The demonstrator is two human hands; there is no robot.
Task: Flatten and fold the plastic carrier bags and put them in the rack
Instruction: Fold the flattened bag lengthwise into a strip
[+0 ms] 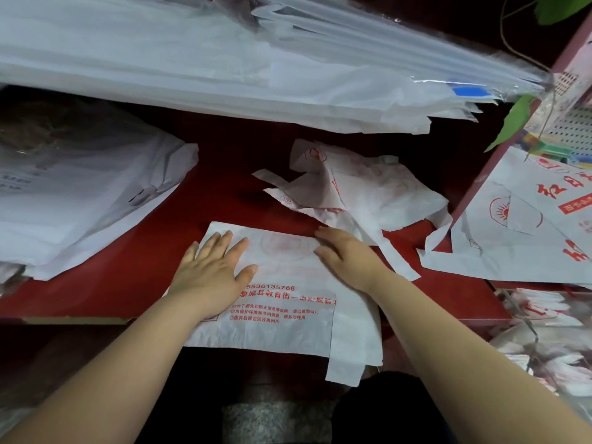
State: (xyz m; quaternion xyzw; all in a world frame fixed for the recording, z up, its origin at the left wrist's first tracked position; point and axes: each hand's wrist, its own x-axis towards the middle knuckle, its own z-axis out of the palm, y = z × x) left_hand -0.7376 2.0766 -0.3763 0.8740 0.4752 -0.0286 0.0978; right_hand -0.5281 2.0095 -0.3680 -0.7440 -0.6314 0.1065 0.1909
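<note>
Carrier bag (282, 318) flat under left hand (213, 267), right hand (347, 256)

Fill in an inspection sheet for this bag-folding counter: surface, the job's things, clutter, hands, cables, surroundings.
Surface: red counter, bare between the bags.
Job's things: a white printed bag lies flat at the near edge, its handle hanging over the edge; crumpled bags are heaped just behind it.
Clutter: a stack of white bags at left; large printed bags at right.
Hands: left hand and right hand both rest palm down on the white printed bag.
Cables: nothing seen.
Surroundings: a layered plastic pile overhangs the back; green leaves at upper right.
</note>
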